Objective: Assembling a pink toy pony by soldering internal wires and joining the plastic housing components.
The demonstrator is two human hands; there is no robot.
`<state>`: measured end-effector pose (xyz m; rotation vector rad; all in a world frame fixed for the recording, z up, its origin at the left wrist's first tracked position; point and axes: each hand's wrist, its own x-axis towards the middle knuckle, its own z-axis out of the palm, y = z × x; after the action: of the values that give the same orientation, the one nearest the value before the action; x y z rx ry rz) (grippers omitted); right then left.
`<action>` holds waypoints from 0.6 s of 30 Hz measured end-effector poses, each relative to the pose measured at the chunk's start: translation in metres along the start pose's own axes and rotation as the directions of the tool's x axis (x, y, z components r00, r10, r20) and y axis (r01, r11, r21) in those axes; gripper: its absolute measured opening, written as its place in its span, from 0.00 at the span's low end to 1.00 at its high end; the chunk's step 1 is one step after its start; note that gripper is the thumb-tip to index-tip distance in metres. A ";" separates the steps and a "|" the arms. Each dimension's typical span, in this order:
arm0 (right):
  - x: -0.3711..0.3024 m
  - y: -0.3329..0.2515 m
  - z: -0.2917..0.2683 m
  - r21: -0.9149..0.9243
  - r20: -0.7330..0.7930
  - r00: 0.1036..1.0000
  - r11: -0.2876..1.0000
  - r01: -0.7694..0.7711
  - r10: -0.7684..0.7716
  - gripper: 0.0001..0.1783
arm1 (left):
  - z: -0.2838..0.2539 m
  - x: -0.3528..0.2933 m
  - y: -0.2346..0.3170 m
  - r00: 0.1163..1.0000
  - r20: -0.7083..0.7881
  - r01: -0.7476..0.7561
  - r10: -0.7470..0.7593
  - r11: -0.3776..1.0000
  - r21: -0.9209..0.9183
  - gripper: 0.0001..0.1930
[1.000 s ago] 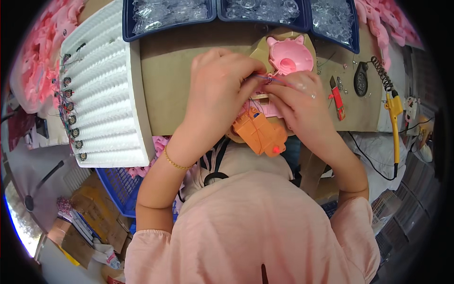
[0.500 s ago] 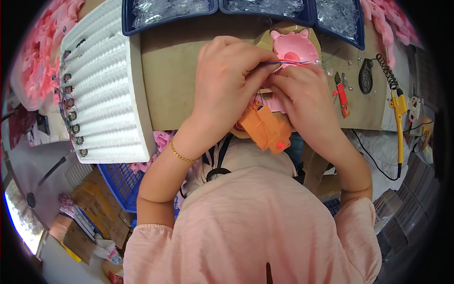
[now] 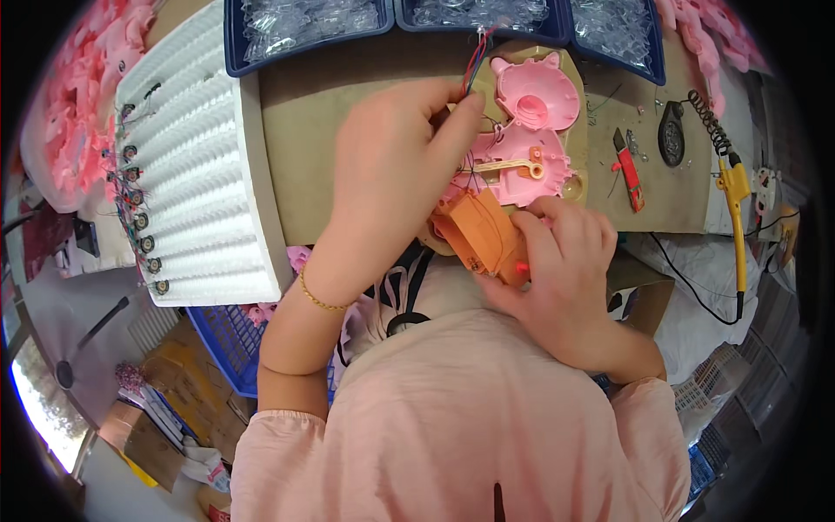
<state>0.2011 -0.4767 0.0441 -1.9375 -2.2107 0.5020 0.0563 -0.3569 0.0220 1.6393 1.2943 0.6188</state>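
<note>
Left hand pinching coloured wires, right hand grasping orange housing over tabletop edge, open room toward white tray

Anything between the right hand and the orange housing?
Nothing visible: the right hand is on the orange housing, gripping its right end. The left hand, pinching red and blue wires, is up and left, not between them.

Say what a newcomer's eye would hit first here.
The bright orange housing, front and centre, in the right hand. Beyond it, a pink eared shell, with the left hand pinching red and blue wires to its left. Far left, a white ridged tray with small round parts along one edge.
</note>
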 end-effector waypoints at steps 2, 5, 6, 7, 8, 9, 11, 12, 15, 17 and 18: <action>0.007 0.005 -0.018 0.083 0.058 0.998 0.996 0.022 -0.026 0.36 | -0.005 0.006 0.000 0.995 0.061 0.084 -0.076 0.986 -0.144 0.10; 0.019 0.023 -0.030 0.259 0.121 0.985 0.962 0.087 -0.122 0.33 | -0.013 0.008 -0.008 0.974 0.190 0.201 -0.124 0.858 -0.473 0.12; 0.025 0.028 -0.033 0.338 0.128 0.976 0.933 0.123 -0.175 0.32 | -0.015 0.006 -0.012 0.965 0.249 0.231 -0.084 0.724 -0.650 0.12; 0.035 0.028 -0.039 0.311 0.106 0.972 0.935 0.169 -0.211 0.33 | -0.012 0.002 -0.013 0.967 0.237 0.226 -0.089 0.725 -0.650 0.12; 0.042 0.034 -0.035 0.311 0.109 0.969 0.933 0.179 -0.222 0.33 | -0.005 -0.003 -0.015 0.995 0.081 0.093 -0.051 0.711 -0.696 0.12; 0.046 0.044 -0.031 0.308 0.055 0.953 0.913 0.267 -0.297 0.34 | 0.001 -0.007 -0.016 0.997 -0.074 -0.045 -0.012 0.691 -0.721 0.14; 0.051 0.052 -0.024 0.302 -0.001 0.921 0.878 0.371 -0.389 0.35 | 0.004 -0.018 -0.033 0.963 -0.253 -0.207 0.091 0.850 -0.485 0.15; 0.053 0.054 -0.022 0.305 0.004 0.918 0.875 0.376 -0.396 0.35 | 0.004 -0.024 -0.039 0.898 -0.376 -0.318 0.231 0.929 -0.190 0.16; 0.058 0.058 -0.020 0.229 -0.058 0.892 0.864 0.449 -0.448 0.33 | -0.001 -0.057 -0.046 0.883 -0.270 -0.366 0.385 0.923 0.117 0.15; 0.062 0.059 -0.022 0.159 -0.060 0.861 0.846 0.508 -0.506 0.32 | 0.000 -0.064 -0.054 0.867 -0.160 -0.424 0.473 0.866 0.266 0.16; 0.064 0.059 -0.023 0.160 -0.060 0.860 0.845 0.510 -0.507 0.32 | 0.001 -0.065 -0.059 0.809 -0.115 -0.517 0.576 0.791 0.326 0.18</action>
<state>0.2546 -0.4044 0.0384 -1.1877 -2.4450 0.5598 0.0091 -0.4169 -0.0207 2.2740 1.0698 1.0189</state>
